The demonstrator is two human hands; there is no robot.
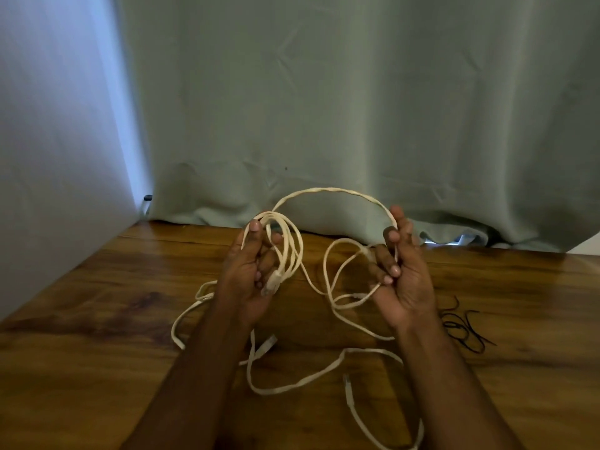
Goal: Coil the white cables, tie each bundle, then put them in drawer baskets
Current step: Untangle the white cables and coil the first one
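A wooden worktop (97,303) fills the lower part of the view, its brown grain glossy and darker in a patch at the left. Behind it hangs a creased grey-green curtain (357,108), whose hem bunches on the worktop's far edge. A pale wall (58,141) runs along the left side, lit bluish near the curtain. A small gap of daylight shows under the hem at the right.

Both hands are raised above the worktop, palms toward the camera. The left hand (250,280) holds several loops of white cable (328,190), its fingers (253,230) curled round the coil, with a clear plug (271,284) hanging by the palm. From the coil the cable arches up and over to the right hand (402,274), whose fingers are curled round the strand, the thumb pressed against it.

The rest of the cable trails down from the hands and lies in loose, tangled loops on the worktop between and beneath the forearms, reaching the near edge of the view. A second plug (266,344) rests on the wood below the left wrist. A small heap of thin black ties (461,329) lies on the worktop just right of the right forearm.
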